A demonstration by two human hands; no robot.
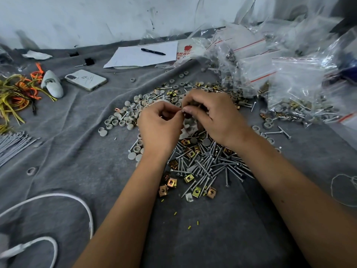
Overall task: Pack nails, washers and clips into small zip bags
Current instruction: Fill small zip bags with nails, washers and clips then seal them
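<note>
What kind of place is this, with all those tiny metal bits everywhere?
Probably a small home workshop or packing spot. Loose nails, gold clips and grey caps lie heaped on a grey blanket, with filled zip bags stacked by the wall.

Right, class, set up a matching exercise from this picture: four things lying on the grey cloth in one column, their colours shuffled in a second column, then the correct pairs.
Things:
1. pen
2. phone
3. clips
4. washers

Colours:
A. brass-yellow
B. grey
C. black
D. white

Pairs: 1-C, 2-D, 3-A, 4-B
</note>
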